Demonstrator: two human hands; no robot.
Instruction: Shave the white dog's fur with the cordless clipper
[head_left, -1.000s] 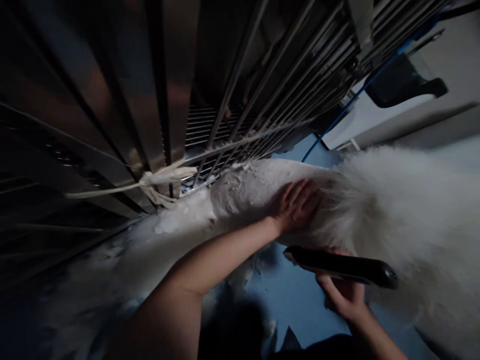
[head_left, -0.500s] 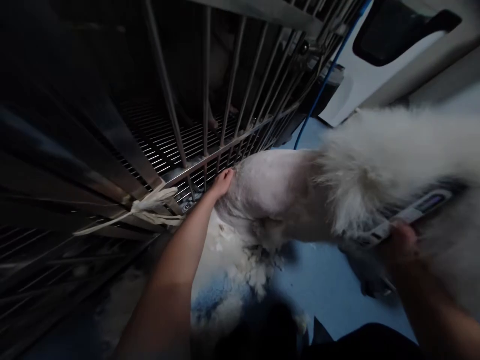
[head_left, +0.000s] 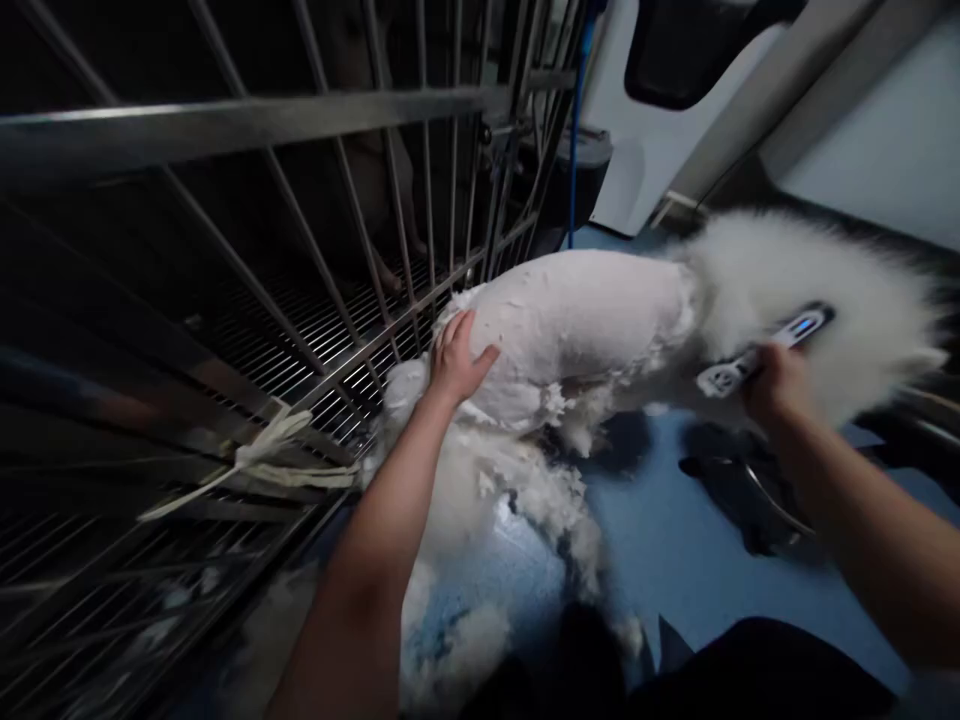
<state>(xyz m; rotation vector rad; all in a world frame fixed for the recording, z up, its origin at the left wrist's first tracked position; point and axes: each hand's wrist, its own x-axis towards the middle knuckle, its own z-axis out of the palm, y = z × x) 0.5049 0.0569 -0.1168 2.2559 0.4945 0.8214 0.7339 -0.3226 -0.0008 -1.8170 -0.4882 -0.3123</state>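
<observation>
A white dog (head_left: 592, 305) stands beside the cage, its back and flank shorn close, with long fluffy fur still on the front part of its body at right. My left hand (head_left: 459, 358) lies on the rump with fingers spread. In my right hand (head_left: 776, 380) is an electric hair clipper (head_left: 806, 325) with a small blue light, held in front of the fluffy fur. I cannot tell whether the clipper touches the coat. Tufts of cut fur (head_left: 540, 490) hang and lie below the dog's belly and hind legs.
A metal barred cage (head_left: 300, 115) fills the left, with an animal (head_left: 375, 190) dimly visible inside. A pale strip (head_left: 262, 445) is tied to its frame. A blue cord (head_left: 576, 130) hangs near a dark bin (head_left: 589, 170). Dark chair-like legs (head_left: 750, 500) stand on the blue floor (head_left: 660, 540).
My left hand has opened out flat on the rump. The clipper has come away from the fur's lower edge and shows more fully. The view has shifted, showing more of the dog.
</observation>
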